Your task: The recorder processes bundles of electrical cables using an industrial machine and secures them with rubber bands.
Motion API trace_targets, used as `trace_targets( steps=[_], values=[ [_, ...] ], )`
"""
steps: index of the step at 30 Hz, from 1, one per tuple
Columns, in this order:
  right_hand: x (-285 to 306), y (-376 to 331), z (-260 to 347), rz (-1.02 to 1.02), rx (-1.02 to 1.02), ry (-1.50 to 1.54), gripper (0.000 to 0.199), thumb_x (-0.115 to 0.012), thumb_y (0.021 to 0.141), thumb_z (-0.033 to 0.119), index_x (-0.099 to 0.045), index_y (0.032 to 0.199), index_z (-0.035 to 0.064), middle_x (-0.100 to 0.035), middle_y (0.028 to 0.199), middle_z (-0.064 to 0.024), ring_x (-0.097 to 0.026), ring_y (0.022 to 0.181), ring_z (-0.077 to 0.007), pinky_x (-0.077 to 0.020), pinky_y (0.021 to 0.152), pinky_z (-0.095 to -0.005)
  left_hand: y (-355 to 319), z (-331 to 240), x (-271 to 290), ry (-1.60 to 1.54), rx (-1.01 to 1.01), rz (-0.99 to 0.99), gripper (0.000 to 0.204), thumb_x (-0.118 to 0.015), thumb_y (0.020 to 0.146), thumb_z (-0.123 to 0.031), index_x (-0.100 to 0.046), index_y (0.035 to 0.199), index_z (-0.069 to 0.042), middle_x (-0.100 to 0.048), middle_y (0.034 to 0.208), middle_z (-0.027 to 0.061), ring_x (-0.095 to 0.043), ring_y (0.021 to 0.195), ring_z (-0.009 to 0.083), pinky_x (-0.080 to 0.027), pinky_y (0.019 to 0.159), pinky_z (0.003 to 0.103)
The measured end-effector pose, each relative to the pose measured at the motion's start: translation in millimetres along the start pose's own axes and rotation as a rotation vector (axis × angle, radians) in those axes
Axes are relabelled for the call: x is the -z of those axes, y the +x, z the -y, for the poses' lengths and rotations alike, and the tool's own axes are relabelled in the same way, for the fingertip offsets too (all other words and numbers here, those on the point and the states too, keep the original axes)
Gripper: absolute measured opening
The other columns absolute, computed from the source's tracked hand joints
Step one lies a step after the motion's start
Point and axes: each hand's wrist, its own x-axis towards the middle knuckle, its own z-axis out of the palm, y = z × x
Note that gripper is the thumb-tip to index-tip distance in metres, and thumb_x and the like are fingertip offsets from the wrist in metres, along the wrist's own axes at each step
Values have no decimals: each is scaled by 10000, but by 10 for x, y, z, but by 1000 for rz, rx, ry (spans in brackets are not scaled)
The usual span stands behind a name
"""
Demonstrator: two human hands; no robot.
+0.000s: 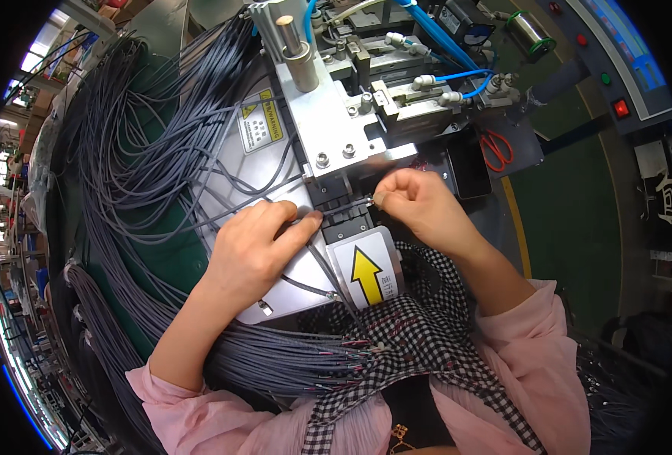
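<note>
Left hand (256, 246) presses a grey wire (317, 265) flat on the metal plate (233, 163); right hand (415, 201) pinches the wire's end at the black slot (347, 216) of the machine (336, 114). Wire bundle (146, 152) lies left; yellow arrow label (366, 274) sits below the slot.

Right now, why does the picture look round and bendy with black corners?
Head view: a fisheye lens bends straight edges near the rim, like the control panel, and leaves black corners; windows at far left glare white; the left hand and right hand in the middle look sharp.
</note>
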Motion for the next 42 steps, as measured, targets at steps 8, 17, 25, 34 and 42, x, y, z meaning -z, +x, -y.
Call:
trace_targets(
  steps=[8,17,25,34,42],
  values=[
    [-13,-273,104,-219,356,-190,58,-604,865,53,-569,838,15,-465,617,83,-380,556,3,-299,489,-186,27,-113,81,179,17,-175,251,-620,733,-125,-619,981,-85,-561,965,82,-567,913,241,-449,767,382],
    [-34,-254,1,-207,457,-194,43,-595,868,44,-573,855,9,-490,655,64,-408,589,2,-327,508,-180,-121,-629,26,-52,-314,46,301,-665,668,-72,-642,968,-87,-565,911,65,-573,812,212,-463,718,366],
    [-103,-310,74,-101,496,-54,79,-609,855,45,-609,924,7,-592,742,23,-503,653,-15,-414,591,-184,175,-499,209,-614,351,-7,90,-658,825,-75,-606,864,-13,-586,739,16,-550,643,113,-428,552,245],
    [-191,-253,32,-109,455,-14,87,-643,843,66,-636,910,12,-636,780,7,-564,688,-31,-459,626,-200,307,-486,39,-1042,750,1,119,-617,907,-102,-586,861,4,-561,686,-30,-462,600,10,-364,527,172],
    [-166,-206,6,-189,498,83,65,-646,834,46,-639,875,-3,-638,762,3,-567,680,-33,-463,623,-197,325,-454,53,-1253,809,73,195,-560,952,-175,-590,874,1,-519,677,-48,-407,575,18,-318,521,170]
  ],
)
